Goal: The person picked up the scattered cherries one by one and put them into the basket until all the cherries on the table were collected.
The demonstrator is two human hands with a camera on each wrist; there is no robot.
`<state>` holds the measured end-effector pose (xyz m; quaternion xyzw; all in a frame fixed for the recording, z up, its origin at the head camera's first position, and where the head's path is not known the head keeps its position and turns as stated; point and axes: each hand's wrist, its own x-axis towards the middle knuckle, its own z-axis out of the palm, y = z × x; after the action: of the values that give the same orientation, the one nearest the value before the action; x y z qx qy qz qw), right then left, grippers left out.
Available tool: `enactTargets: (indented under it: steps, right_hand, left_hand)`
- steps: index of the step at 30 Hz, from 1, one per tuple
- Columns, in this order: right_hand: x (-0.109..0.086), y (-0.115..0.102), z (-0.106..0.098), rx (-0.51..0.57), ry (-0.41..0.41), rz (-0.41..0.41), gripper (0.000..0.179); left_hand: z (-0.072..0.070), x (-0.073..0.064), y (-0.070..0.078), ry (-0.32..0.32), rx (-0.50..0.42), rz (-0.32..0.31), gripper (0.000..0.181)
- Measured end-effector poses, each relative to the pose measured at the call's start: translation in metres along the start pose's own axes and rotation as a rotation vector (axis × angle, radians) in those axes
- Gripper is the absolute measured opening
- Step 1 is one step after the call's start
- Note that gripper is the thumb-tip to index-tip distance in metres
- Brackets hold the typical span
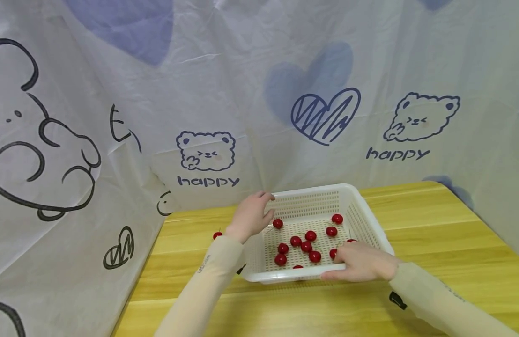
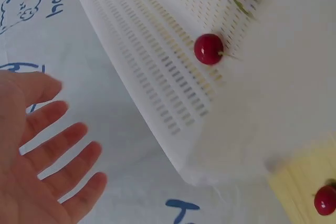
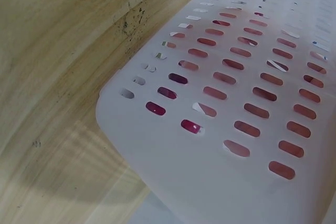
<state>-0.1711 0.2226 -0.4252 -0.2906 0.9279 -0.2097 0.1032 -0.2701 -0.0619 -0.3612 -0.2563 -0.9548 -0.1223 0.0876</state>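
A white plastic basket (image 1: 285, 270) with slotted walls stands on the wooden table, several red cherries (image 1: 310, 236) with stems scattered over its floor. At the basket's left side, near the far corner, is my left hand (image 1: 250, 216). Its fingers (image 2: 58, 145) are spread and loosely bent, apart from the rim in the left wrist view and holding nothing. My right hand (image 1: 362, 262) grips the near rim toward the right corner, thumb outside and fingers inside. Through the slots of the basket wall (image 3: 220, 93), pinkish patches and dark red cherry show in the right wrist view; the fingertips are hidden.
One cherry (image 1: 218, 235) lies outside the basket on the table (image 1: 310, 313), left of my left wrist. Behind and to the left hangs a pale cloth (image 1: 259, 93) printed with hearts and bears. A black strap end (image 1: 397, 300) hangs at my right wrist.
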Motion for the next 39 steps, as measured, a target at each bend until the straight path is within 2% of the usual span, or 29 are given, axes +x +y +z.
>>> enactTargets:
  steps: [4,8,13,16,20,25,28,33,39]
  right_hand:
    - [0.001,0.000,-0.001,-0.001,-0.003,-0.001,0.054]
    - [0.002,-0.001,-0.002,-0.005,-0.003,-0.003,0.055]
    - [0.002,-0.001,-0.001,-0.015,-0.007,-0.009,0.055]
    - [0.001,-0.001,0.000,-0.016,-0.006,-0.007,0.055]
    - [0.001,0.000,0.002,-0.018,0.001,-0.006,0.054]
    - [0.000,-0.001,0.000,-0.013,0.004,-0.010,0.054]
    - [0.000,-0.001,-0.002,-0.016,0.010,-0.011,0.054]
    - [0.001,-0.001,-0.004,-0.021,0.005,-0.021,0.053]
    - [0.001,0.000,-0.003,-0.004,-0.013,-0.028,0.053]
  left_hand:
    - [-0.004,-0.005,-0.012,0.065,-0.028,-0.006,0.034]
    - [-0.010,-0.011,-0.024,0.111,-0.053,-0.042,0.035]
    - [-0.013,-0.022,-0.037,0.123,0.000,-0.107,0.038]
    - [-0.011,-0.029,-0.046,0.106,0.022,-0.155,0.040]
    - [-0.004,-0.041,-0.059,0.027,0.009,-0.243,0.044]
    - [0.006,-0.056,-0.073,-0.163,-0.006,-0.341,0.050]
    - [0.011,-0.062,-0.078,-0.256,-0.034,-0.386,0.056]
    - [0.020,-0.069,-0.084,-0.314,-0.083,-0.417,0.060]
    - [0.029,-0.073,-0.086,-0.354,-0.099,-0.408,0.061]
